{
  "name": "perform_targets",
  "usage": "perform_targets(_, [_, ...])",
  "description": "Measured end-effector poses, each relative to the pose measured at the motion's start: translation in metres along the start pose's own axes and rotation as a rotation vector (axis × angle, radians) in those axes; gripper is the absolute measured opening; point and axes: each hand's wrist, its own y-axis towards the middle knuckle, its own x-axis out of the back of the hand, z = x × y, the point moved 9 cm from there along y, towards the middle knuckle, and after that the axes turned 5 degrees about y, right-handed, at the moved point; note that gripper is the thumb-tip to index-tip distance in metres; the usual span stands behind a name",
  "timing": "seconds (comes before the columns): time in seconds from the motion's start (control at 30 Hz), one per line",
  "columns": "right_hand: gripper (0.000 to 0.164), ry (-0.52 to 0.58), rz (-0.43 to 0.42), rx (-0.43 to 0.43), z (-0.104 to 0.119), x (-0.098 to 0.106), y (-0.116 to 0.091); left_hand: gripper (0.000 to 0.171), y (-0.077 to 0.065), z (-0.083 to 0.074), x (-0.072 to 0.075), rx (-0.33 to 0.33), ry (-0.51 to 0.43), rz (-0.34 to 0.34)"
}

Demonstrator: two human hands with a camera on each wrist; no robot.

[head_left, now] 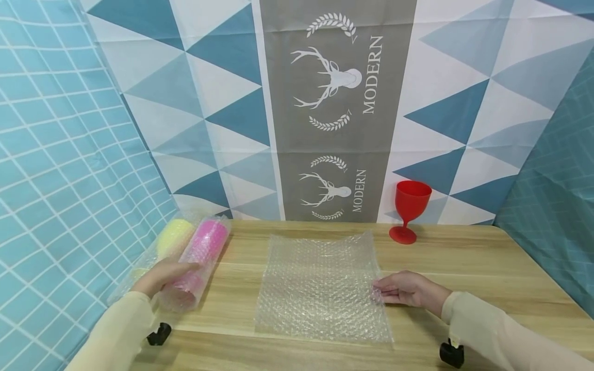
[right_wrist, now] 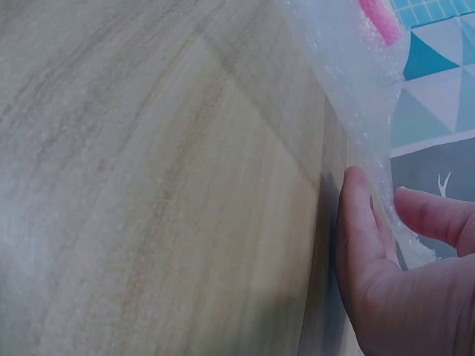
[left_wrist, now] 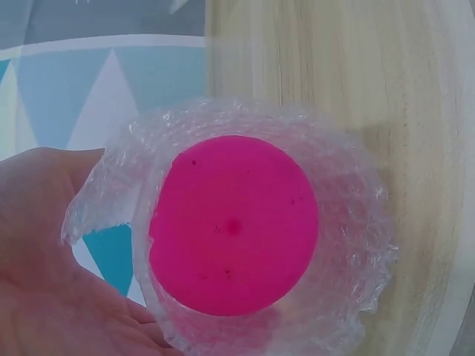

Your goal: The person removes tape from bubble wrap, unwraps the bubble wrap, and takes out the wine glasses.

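At the left of the head view, my left hand (head_left: 160, 275) holds a pink goblet (head_left: 210, 238) rolled in bubble wrap and lying on its side, thumb across the top. The left wrist view looks at the goblet's round pink foot (left_wrist: 234, 226) inside the wrap's open end, with the fingers partly hidden beneath. A flat sheet of bubble wrap (head_left: 320, 288) lies in the middle of the table. My right hand (head_left: 410, 291) pinches its right edge between thumb and fingers. In the right wrist view that edge of the sheet (right_wrist: 364, 89) is lifted off the wood.
Left of the pink roll lies a yellow item (head_left: 175, 234) in bubble wrap, against the blue tiled-pattern cloth (head_left: 60, 170). A red goblet (head_left: 412, 201) stands upright at the back right of the wooden table (head_left: 478, 247). A patterned cloth hangs behind the table.
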Motion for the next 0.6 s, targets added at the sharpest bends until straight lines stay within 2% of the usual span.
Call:
perform_targets(0.2, [0.010,0.004,-0.008,-0.007,-0.001,-0.001,0.000,0.073,-0.006,0.001,-0.002,-0.008,-0.097,0.026])
perform_targets(0.27, [0.010,0.005,-0.003,-0.007,-0.001,-0.002,0.000,0.073,-0.008,0.001,-0.006,-0.009,-0.118,0.056])
perform_targets(0.43, [0.010,0.000,0.004,-0.002,-0.002,-0.003,0.001,0.082,-0.006,0.006,-0.017,0.034,-0.128,0.143])
perform_targets(0.5, [0.010,-0.003,0.009,0.002,-0.002,-0.003,0.001,0.084,-0.004,0.009,-0.021,0.059,-0.145,0.159])
perform_targets(0.6, [0.011,0.002,0.026,0.008,-0.001,-0.004,0.001,0.086,-0.005,0.008,-0.024,0.051,-0.146,0.172])
